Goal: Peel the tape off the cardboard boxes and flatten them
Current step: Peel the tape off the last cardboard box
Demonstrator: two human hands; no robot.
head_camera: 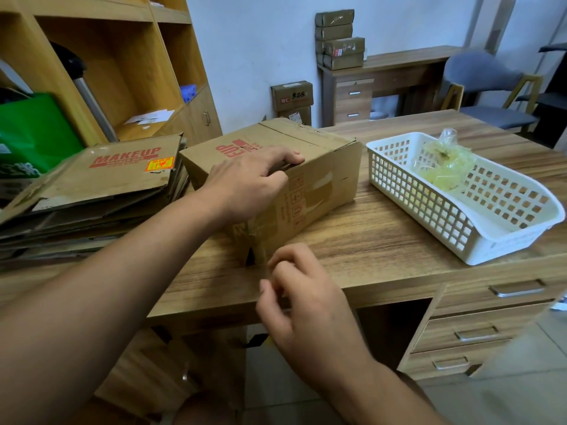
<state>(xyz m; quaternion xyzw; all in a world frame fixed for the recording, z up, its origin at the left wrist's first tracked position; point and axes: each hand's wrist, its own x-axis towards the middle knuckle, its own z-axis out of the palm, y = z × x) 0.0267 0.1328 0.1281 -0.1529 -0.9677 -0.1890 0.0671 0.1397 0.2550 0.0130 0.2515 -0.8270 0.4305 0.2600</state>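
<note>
A brown cardboard box [322, 167] with red print lies on the wooden desk [383, 228], clear tape running over its near side and corner. My left hand [254, 182] rests on the box's top, fingers curled over its front edge. My right hand [303, 299] hovers near the desk's front edge, just below the box's near corner, fingers curled and pinching together; a thin strip of clear tape seems to run between them and the corner, but it is hard to see.
A stack of flattened cardboard [92, 191] marked MAKEUP lies at the left. A white plastic basket [478, 240] holding crumpled clear tape [441, 167] stands on the right. Shelves, more boxes and a chair stand behind. Drawers sit under the desk at right.
</note>
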